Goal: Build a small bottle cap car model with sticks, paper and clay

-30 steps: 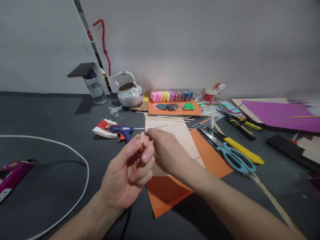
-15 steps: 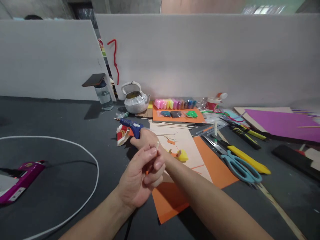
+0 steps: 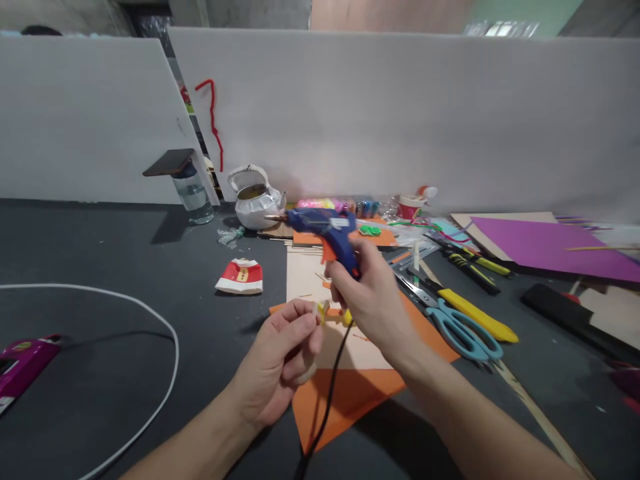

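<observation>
My right hand (image 3: 373, 300) is wrapped round the handle of a blue glue gun (image 3: 317, 221), raised above the work sheets with its nozzle pointing left. From the gun a black cord (image 3: 332, 383) runs down toward the front edge of the picture. Lower and to the left, my left hand (image 3: 283, 357) pinches a small pale stick (image 3: 315, 309) between thumb and forefinger; the rest of what it may hold is hidden by the fingers. Behind the fingertips, small yellow pieces (image 3: 348, 317) show above a pale sheet (image 3: 300, 267) that lies on an orange sheet (image 3: 350, 400).
Left of the sheets sits a crumpled red and white paper piece (image 3: 241, 276). A kettle (image 3: 255, 208) and a water jar (image 3: 196, 200) stand behind. Blue-handled scissors (image 3: 463, 331), a yellow cutter (image 3: 480, 315) and pliers (image 3: 473, 270) lie right. A white cable (image 3: 170, 373) curves at left.
My right hand has lifted the glue gun off the table and brought it back to the right, so my arms no longer cross. My left hand keeps its pinch, slightly lower in view.
</observation>
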The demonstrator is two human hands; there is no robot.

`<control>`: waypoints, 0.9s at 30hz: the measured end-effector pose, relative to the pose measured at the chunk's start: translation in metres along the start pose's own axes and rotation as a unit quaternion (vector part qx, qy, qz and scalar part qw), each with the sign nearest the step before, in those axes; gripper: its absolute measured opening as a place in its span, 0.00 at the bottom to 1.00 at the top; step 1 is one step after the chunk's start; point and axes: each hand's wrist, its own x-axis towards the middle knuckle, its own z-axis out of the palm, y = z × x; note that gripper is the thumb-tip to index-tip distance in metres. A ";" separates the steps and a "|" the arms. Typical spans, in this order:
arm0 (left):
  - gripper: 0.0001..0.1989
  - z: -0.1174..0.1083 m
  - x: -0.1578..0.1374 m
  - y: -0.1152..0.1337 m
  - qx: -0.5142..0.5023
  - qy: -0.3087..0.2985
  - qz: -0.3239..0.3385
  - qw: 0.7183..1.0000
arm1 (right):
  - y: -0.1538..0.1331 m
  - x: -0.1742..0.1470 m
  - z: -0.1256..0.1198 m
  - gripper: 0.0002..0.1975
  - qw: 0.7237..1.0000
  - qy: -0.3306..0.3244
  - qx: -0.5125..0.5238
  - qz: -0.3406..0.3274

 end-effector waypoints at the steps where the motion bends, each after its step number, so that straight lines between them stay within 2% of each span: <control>1: 0.13 0.000 0.001 -0.001 0.005 0.006 -0.004 1.000 | 0.001 -0.008 -0.012 0.10 1.000 0.010 0.013 0.007; 5: 0.11 -0.002 0.002 -0.003 0.023 0.038 -0.009 0.999 | 0.013 -0.040 -0.052 0.10 0.999 0.032 0.012 0.034; 9: 0.09 -0.006 0.004 -0.003 0.040 0.068 -0.003 0.997 | 0.034 -0.057 -0.072 0.12 0.995 0.015 0.069 0.077; 13: 0.08 -0.011 0.010 -0.008 0.057 0.084 -0.004 0.995 | 0.052 -0.065 -0.077 0.13 0.985 0.010 0.104 0.141; 21: 0.10 -0.017 0.018 -0.017 0.055 0.104 -0.039 0.992 | 0.064 -0.080 -0.073 0.12 0.960 -0.011 0.163 0.227; 23: 0.10 -0.018 0.018 -0.017 0.058 0.109 -0.048 0.991 | 0.067 -0.083 -0.074 0.12 0.956 -0.012 0.167 0.243; 27: 0.09 -0.018 0.017 -0.017 0.051 0.127 -0.055 0.989 | 0.070 -0.089 -0.078 0.18 0.952 -0.009 0.170 0.254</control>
